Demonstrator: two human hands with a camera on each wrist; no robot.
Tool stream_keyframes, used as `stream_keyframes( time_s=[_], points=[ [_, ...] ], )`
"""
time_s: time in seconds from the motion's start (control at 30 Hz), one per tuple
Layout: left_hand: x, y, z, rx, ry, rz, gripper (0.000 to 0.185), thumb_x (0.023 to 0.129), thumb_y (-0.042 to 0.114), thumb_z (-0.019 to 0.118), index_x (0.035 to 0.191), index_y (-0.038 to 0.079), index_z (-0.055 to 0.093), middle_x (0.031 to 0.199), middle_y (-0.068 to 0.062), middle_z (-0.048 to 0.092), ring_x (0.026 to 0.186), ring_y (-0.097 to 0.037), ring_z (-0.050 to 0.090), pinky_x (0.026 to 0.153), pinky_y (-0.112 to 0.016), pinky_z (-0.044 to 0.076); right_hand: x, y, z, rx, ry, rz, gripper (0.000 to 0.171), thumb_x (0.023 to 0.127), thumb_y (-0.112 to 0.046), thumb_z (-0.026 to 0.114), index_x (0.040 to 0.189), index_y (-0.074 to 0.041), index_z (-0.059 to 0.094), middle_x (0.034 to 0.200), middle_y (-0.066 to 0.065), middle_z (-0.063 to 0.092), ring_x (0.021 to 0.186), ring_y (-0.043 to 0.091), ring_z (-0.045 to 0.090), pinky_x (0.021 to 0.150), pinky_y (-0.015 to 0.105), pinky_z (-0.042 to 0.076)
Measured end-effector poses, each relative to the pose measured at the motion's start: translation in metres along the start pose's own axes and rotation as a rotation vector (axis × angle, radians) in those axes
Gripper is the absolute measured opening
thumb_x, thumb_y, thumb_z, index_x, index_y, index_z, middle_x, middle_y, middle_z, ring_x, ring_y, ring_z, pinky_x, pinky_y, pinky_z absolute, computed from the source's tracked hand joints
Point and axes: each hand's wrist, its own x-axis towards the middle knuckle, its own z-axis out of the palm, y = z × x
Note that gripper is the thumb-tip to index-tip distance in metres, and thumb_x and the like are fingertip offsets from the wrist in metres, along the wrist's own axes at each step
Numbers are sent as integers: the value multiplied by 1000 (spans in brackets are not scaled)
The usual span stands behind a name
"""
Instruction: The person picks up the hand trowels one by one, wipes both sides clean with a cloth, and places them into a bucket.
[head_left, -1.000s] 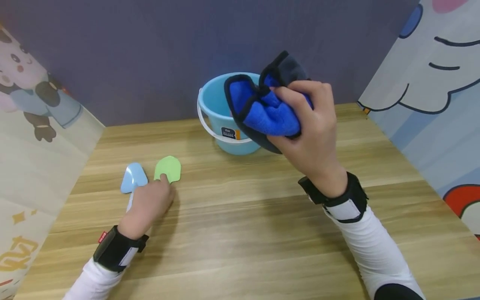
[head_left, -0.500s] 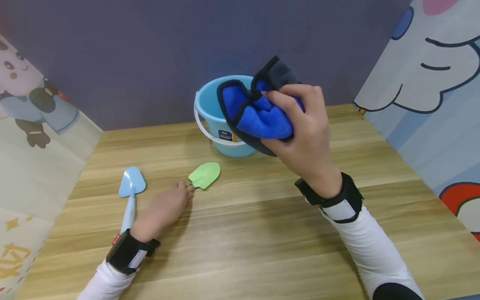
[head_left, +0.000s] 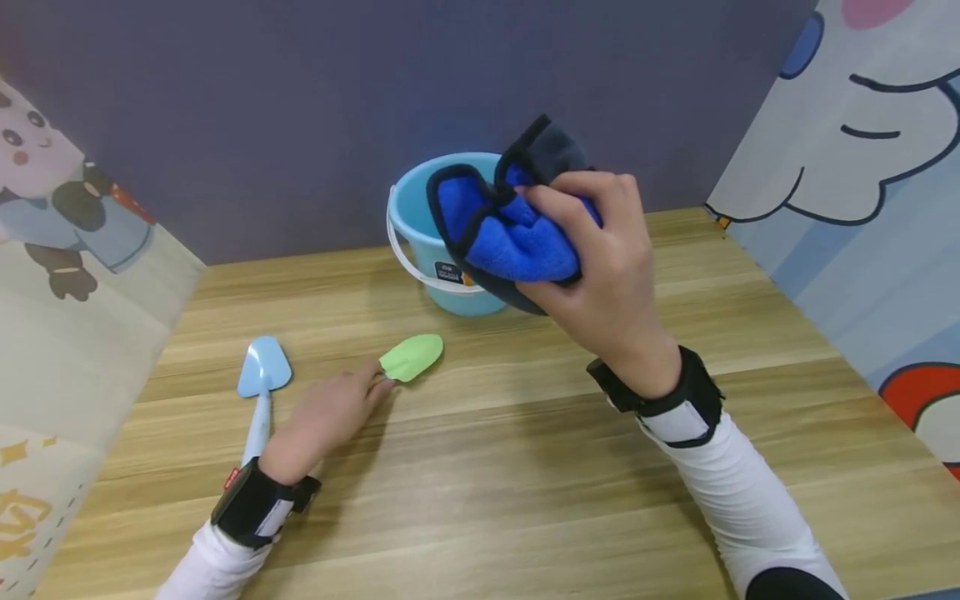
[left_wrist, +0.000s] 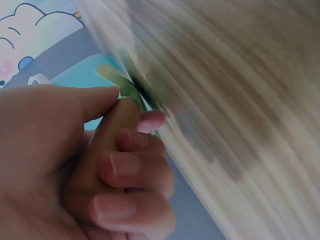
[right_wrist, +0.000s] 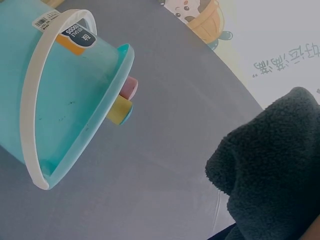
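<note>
My left hand grips a small green trowel, its blade pointing right and away over the table. In the left wrist view, fingers curl round the trowel's wooden handle, with the thumb along the top near the blade. My right hand holds a bunched blue and dark grey cloth with black edging, raised in front of the bucket's right side. That light blue bucket stands against the back wall, partly hidden by the cloth; its white handle hangs down at the front.
A light blue trowel lies on the wooden table, left of my left hand. In the right wrist view, a pink piece and a yellow piece stick out past the bucket's rim. Patterned panels flank the table.
My left hand has moved right with the green trowel, whose blade has swung round toward the right. The light blue trowel's handle has come into view. My right hand still holds the cloth up.
</note>
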Motion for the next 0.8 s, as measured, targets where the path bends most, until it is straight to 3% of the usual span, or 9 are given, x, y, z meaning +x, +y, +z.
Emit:
stream_keyframes(
  time_s=[0.17,0.33,0.53,0.8],
  points=[
    [2,3,-1,45,28,43,24,106,28,50,102,5,55,70,-4,55,60,-18,54,51,-37,46,0,0,0,6,8,2,42,82,-22,80,119,-8,67,115,23,60,105,41,50,89,43,38],
    [5,8,-12,15,12,-1,29,107,32,48,95,7,58,68,-3,52,61,-18,53,53,-36,45,0,0,0,4,15,1,42,82,-22,81,119,-8,68,115,23,60,105,41,50,89,43,39],
    [-1,24,-48,70,100,59,29,105,35,53,85,14,57,63,3,44,56,-13,44,47,-30,33,1,1,-1,3,31,-2,42,81,-23,81,118,-8,68,114,22,61,105,41,51,90,43,40],
    [0,62,-99,30,209,121,30,106,41,50,111,14,62,74,1,52,62,-15,49,53,-29,36,1,2,-2,11,82,15,40,81,-27,80,115,-9,69,111,22,62,102,40,51,90,41,39]
  ],
)
